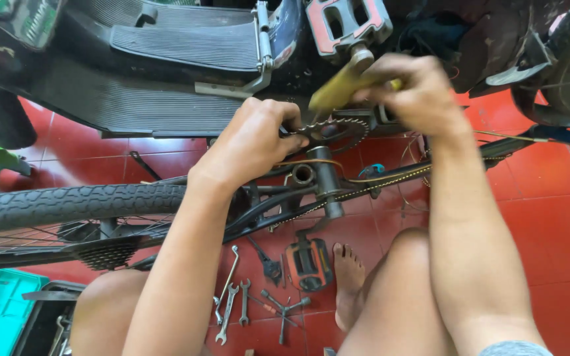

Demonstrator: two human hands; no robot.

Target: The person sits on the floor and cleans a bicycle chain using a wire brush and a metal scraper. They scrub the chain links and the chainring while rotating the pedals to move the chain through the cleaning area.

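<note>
- The bicycle frame lies across the red floor; heavy, stiff.
- Its chainring, toothed and probably greasy, is pinched by the left hand at the rim.
- The right hand is closed around a yellow tool handle.

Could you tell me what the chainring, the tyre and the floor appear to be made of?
Chainring: probably steel, dull grey with toothed edge; the left hand touches it. Tyre: black rubber, matte, moulded tread. Floor: glossy red tiles, likely ceramic, with visible grout lines.
</note>
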